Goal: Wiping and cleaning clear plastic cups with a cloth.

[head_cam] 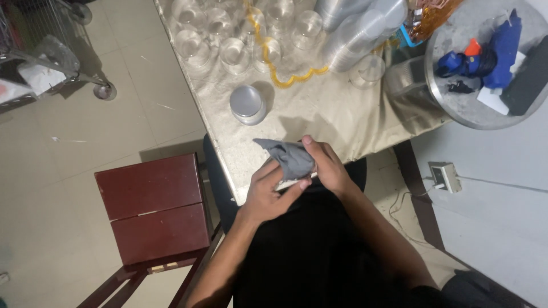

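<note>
Both hands, left (268, 191) and right (326, 166), pinch a grey cloth (288, 158) around a thin white piece at the table edge (225, 165). A slackened pinch would likely drop it floorward; the silver cup (248, 104) beyond stands well apart.

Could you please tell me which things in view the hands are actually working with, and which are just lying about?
In hand:
- grey cloth, gripped by left hand and right hand
- pale thin piece under the cloth; its kind is unclear

Lying about:
- silver round lid
- clear cups
- stacked cups
- blue glue gun on round tray
- red-brown stool
</note>
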